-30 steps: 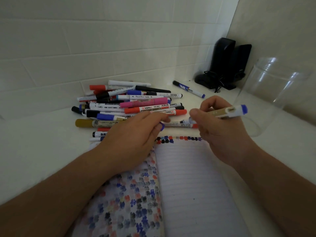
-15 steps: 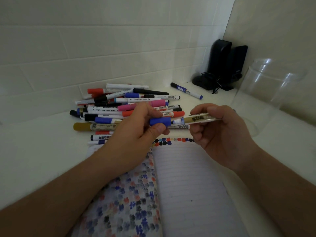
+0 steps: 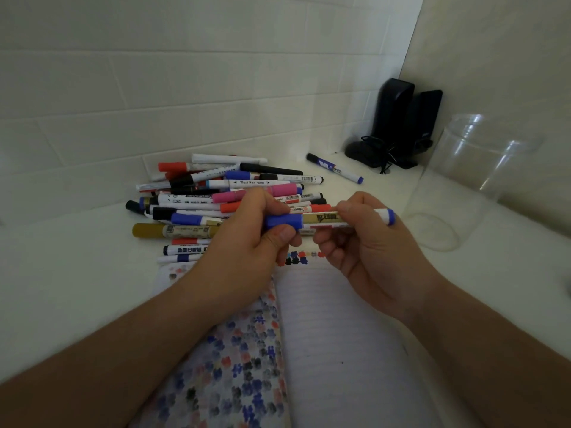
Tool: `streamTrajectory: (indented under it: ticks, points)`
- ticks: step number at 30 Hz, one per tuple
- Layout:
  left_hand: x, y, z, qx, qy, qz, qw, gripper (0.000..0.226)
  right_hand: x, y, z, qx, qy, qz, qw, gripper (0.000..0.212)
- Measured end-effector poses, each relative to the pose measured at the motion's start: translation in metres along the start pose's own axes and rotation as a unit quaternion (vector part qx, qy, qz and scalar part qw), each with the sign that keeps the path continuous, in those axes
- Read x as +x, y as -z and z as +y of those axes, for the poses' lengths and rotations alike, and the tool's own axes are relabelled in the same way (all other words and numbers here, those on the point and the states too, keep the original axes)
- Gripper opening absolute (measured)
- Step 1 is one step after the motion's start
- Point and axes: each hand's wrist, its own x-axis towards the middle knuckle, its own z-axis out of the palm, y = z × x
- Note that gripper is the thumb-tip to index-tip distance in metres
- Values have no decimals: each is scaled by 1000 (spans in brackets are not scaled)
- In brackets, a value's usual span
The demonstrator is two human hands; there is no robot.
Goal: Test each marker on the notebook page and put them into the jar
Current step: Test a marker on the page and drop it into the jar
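Both hands hold one marker (image 3: 324, 220) level above the far edge of the open notebook (image 3: 340, 350), which lies on the white worktop (image 3: 77, 288). The left hand (image 3: 247, 251) has its fingers (image 3: 282, 234) curled round the blue cap (image 3: 283, 221), thumb pressed beneath it. The right hand (image 3: 370, 257) pinches the gold-labelled barrel between thumb and forefinger, the other fingers folded loosely below; the barrel's blue-tipped end sticks out past that hand. Cap and barrel meet (whether fully seated I cannot tell).

Beyond the notebook, on the left hand's side, lies the pile of markers (image 3: 222, 196) in red, blue, black, pink and gold, heaped against the tiled wall (image 3: 185, 88). One lone marker (image 3: 335, 167) with a black cap and blue end lies apart from the pile, further back from the notebook, near the black speakers (image 3: 398, 125) in the corner. The clear jar (image 3: 469, 180) stands to the right of the notebook, just past the right hand, and holds nothing that I can make out.

The notebook's left page is covered in coloured blots; its right page is lined, with a row of blots along the top edge.
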Motion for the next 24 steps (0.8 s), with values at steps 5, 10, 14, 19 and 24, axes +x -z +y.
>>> streamTrajectory:
  ticks: [5, 10, 14, 19, 24]
  points:
    - [3, 13, 0, 51, -16, 1, 999, 26, -2, -8, -2, -27, 31, -27, 999, 31]
    - [8, 25, 3, 59, -63, 9, 996, 32, -19, 3, -32, 7, -81, -231, 969, 55]
    - [2, 20, 7, 132, -123, 12, 984, 34, -35, -11, -42, -115, -91, -120, 982, 7]
    - [8, 20, -13, 288, -99, 39, 952, 52, -34, 4, -99, -273, 142, 101, 946, 48]
    - [10, 28, -34, 445, -69, 24, 893, 25, -27, 57, -162, -473, 350, 308, 748, 52]
